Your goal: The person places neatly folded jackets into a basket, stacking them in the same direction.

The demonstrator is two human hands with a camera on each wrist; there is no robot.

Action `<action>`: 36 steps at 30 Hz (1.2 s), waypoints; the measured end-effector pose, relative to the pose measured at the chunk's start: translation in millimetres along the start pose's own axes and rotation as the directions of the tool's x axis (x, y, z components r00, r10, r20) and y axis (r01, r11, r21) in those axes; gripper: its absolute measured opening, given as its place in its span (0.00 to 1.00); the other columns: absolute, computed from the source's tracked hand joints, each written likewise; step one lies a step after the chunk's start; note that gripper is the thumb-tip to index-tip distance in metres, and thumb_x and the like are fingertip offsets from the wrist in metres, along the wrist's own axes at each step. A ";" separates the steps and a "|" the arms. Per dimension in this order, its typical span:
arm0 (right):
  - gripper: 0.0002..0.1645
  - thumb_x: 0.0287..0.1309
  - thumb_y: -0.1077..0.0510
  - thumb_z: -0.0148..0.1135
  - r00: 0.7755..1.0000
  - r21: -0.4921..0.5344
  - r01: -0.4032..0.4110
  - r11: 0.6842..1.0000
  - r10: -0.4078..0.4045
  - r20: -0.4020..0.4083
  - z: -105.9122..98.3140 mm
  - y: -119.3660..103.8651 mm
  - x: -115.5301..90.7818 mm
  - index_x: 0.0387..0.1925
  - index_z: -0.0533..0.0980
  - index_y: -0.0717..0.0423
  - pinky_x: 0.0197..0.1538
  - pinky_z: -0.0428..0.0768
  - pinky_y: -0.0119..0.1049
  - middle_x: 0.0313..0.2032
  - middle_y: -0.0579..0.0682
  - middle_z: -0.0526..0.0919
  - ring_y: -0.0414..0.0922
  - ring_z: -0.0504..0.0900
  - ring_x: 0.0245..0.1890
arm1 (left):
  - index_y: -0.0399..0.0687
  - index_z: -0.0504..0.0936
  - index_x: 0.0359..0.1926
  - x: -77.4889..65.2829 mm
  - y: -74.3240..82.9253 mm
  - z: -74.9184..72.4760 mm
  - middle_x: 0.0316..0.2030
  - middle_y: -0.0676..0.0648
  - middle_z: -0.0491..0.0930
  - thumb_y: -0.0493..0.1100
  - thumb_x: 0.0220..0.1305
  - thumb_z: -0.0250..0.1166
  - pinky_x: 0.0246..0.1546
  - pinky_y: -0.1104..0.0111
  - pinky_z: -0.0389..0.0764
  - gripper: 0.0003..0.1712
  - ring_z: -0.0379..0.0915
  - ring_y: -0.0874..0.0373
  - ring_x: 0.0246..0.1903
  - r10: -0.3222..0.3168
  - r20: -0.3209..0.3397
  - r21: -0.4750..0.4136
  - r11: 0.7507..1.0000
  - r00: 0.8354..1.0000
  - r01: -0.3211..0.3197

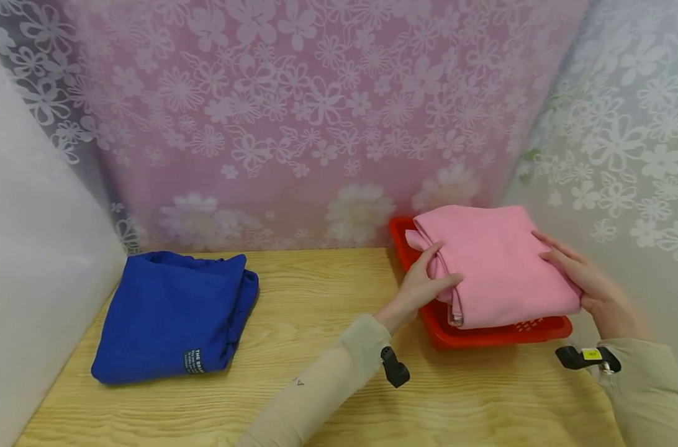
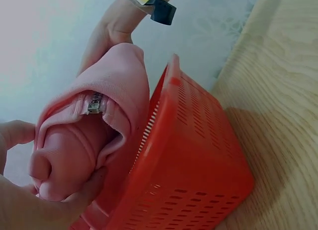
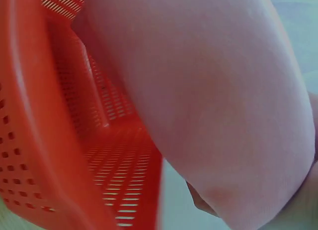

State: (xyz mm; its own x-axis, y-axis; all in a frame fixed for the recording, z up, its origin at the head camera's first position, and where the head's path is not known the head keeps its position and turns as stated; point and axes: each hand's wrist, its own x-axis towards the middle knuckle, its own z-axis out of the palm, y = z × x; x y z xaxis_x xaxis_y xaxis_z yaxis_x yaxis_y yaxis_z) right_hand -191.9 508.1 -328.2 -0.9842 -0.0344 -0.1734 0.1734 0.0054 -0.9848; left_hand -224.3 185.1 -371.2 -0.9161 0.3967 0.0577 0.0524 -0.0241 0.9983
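Note:
A folded pink garment (image 1: 492,267) of thick fabric is held between both hands over a red plastic basket (image 1: 501,337). My left hand (image 1: 423,282) grips its left folded side, where a small silvery label (image 2: 94,103) shows between the layers. The right hand (image 1: 590,279) holds the opposite side, fingers along its edge. In the right wrist view, the garment (image 3: 208,101) slants above the slotted basket interior (image 3: 119,155), and most of that hand is hidden behind it.
A folded blue garment (image 1: 171,316) with a black printed label lies on the left of the wooden table (image 1: 316,298). Behind stands a pink curtain with white flowers (image 1: 294,124). A pale flowered sheet (image 1: 624,155) closes the right side, close by the basket.

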 end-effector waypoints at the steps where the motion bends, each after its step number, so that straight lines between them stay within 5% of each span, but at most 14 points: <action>1: 0.30 0.78 0.54 0.50 1.000 -0.009 -0.008 1.000 0.008 -0.006 -0.8 3.5 3.1 0.72 0.63 0.21 0.39 0.81 0.29 0.48 0.21 0.78 0.31 0.81 0.40 | 0.63 0.67 0.75 1.3 -1.8 0.6 0.70 0.53 0.69 0.45 0.61 0.74 0.68 0.62 0.68 0.43 0.66 0.59 0.66 -0.007 -0.010 0.010 1.000 1.000 0.007; 4: 0.32 0.78 0.53 0.50 1.000 -0.058 -0.023 0.998 0.023 -0.004 -1.4 14.3 12.1 0.75 0.58 0.25 0.44 0.79 0.24 0.57 0.22 0.72 0.26 0.77 0.46 | 0.61 0.66 0.76 3.6 -5.6 1.4 0.71 0.52 0.68 0.45 0.61 0.74 0.69 0.62 0.67 0.43 0.65 0.58 0.68 -0.026 -0.029 0.040 0.999 0.999 0.027; 6: 0.33 0.78 0.49 0.49 0.999 -0.190 -0.037 0.981 0.035 -0.012 -0.3 20.6 16.7 0.78 0.52 0.28 0.46 0.77 0.21 0.70 0.28 0.63 0.25 0.73 0.50 | 0.59 0.66 0.76 4.2 -8.1 2.2 0.72 0.51 0.68 0.45 0.61 0.74 0.70 0.63 0.67 0.44 0.64 0.58 0.69 -0.042 -0.037 0.070 0.997 0.998 0.045; 8: 0.37 0.78 0.44 0.47 0.999 -0.357 -0.047 0.933 0.047 -0.010 2.4 24.8 19.5 0.80 0.46 0.34 0.50 0.75 0.24 0.79 0.44 0.50 0.35 0.69 0.61 | 0.55 0.65 0.76 3.7 -9.7 3.4 0.72 0.49 0.68 0.44 0.62 0.74 0.70 0.63 0.66 0.44 0.64 0.57 0.70 -0.050 -0.049 0.101 0.993 0.998 0.054; 11: 0.44 0.76 0.38 0.46 0.999 -0.565 -0.050 0.823 0.051 -0.015 8.1 27.4 21.7 0.81 0.39 0.43 0.66 0.71 0.46 0.79 0.67 0.36 0.58 0.54 0.73 | 0.50 0.65 0.76 3.1 -10.7 6.7 0.71 0.47 0.69 0.43 0.61 0.74 0.70 0.63 0.66 0.44 0.65 0.55 0.70 -0.061 -0.078 0.141 0.987 0.995 0.071; 14: 0.48 0.75 0.36 0.48 0.999 -0.614 -0.042 0.788 0.035 -0.023 13.1 29.6 23.0 0.81 0.38 0.50 0.69 0.53 0.72 0.77 0.72 0.35 0.73 0.41 0.73 | 0.47 0.64 0.76 3.1 -8.9 11.1 0.70 0.44 0.69 0.42 0.62 0.73 0.70 0.61 0.67 0.44 0.66 0.53 0.69 -0.077 -0.104 0.176 0.980 0.992 0.095; 18: 0.48 0.75 0.38 0.49 0.998 -0.647 0.004 0.762 -0.049 -0.051 14.7 38.1 27.8 0.80 0.40 0.53 0.69 0.45 0.75 0.76 0.73 0.39 0.74 0.42 0.72 | 0.49 0.61 0.78 5.2 -5.4 17.7 0.70 0.42 0.67 0.43 0.64 0.71 0.70 0.59 0.68 0.45 0.67 0.52 0.66 -0.135 -0.120 0.236 0.959 0.984 0.160; 21: 0.47 0.75 0.39 0.50 0.992 -0.698 0.032 0.715 -0.110 -0.067 15.8 44.7 30.7 0.81 0.42 0.53 0.68 0.47 0.76 0.75 0.75 0.44 0.75 0.46 0.70 | 0.51 0.59 0.78 8.3 -3.3 21.9 0.70 0.41 0.65 0.45 0.66 0.71 0.66 0.60 0.73 0.45 0.71 0.52 0.60 -0.174 -0.121 0.308 0.929 0.977 0.204; 25: 0.45 0.76 0.40 0.49 0.982 -0.784 0.062 0.618 -0.180 -0.064 20.4 51.9 31.4 0.81 0.46 0.55 0.64 0.54 0.77 0.73 0.77 0.51 0.76 0.53 0.67 | 0.51 0.56 0.80 14.1 -1.2 28.0 0.70 0.40 0.63 0.48 0.67 0.70 0.61 0.62 0.76 0.47 0.74 0.51 0.55 -0.202 -0.123 0.447 0.863 0.972 0.236; 29: 0.43 0.76 0.43 0.51 0.970 -0.840 0.100 0.533 -0.240 -0.037 25.4 59.2 33.0 0.79 0.51 0.61 0.63 0.56 0.77 0.71 0.78 0.55 0.76 0.56 0.66 | 0.49 0.53 0.80 17.7 2.3 34.2 0.66 0.39 0.65 0.51 0.68 0.68 0.59 0.63 0.78 0.48 0.76 0.49 0.54 -0.219 -0.123 0.586 0.771 0.968 0.249; 36: 0.47 0.74 0.41 0.53 0.984 -0.844 0.065 0.532 -0.174 -0.033 31.3 64.8 32.3 0.80 0.48 0.60 0.61 0.58 0.79 0.71 0.78 0.54 0.76 0.55 0.66 | 0.49 0.52 0.80 17.5 4.1 40.9 0.71 0.39 0.62 0.55 0.69 0.65 0.59 0.64 0.77 0.48 0.74 0.48 0.60 -0.231 -0.118 0.729 0.641 0.966 0.242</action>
State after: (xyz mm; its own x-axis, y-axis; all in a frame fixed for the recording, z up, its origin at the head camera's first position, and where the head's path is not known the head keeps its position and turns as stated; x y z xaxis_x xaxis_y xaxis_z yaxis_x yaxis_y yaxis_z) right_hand -211.4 476.0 -397.6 -1.0000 -0.0015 0.0006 -0.0016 0.8445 -0.5355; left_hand -223.8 229.5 -366.1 -0.9436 0.2807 -0.1754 0.1012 0.7492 0.6545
